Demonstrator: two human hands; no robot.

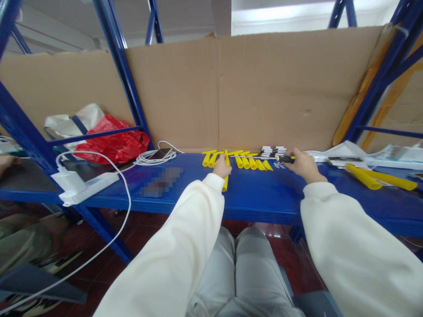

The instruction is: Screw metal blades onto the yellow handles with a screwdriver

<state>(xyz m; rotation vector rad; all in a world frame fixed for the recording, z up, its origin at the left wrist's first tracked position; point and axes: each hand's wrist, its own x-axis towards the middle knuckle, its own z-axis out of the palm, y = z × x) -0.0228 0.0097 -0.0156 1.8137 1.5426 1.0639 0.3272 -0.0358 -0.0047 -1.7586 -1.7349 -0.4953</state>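
While a seated person's knees, in pale trousers [254, 264], show below the edge of a blue table [264, 198], both forearms in cream sleeves [178, 237] reach forward over it. The left hand [222, 167] pinches a yellow T-shaped tool [225, 184] around its stem, fingers closed; the stem's lower end points back toward the body and the crossbar lies on the far side of the fist. The right hand [306, 165], off to the right, is wrapped about the black-and-yellow handle of a screwdriver [286, 159]. Its thin shaft runs leftward, nearly level, roughly square to the yellow stem, and its end reaches the crossbar area; whether it touches cannot be told. So the left hand is at the yellow tool, while the right is a shaft's length away. Just beyond, more yellow pieces [246, 163] lie in a row either side of the left hand, with small black-and-white parts [272, 152] near the screwdriver handle. Behind everything stands a tall cardboard sheet [264, 88].
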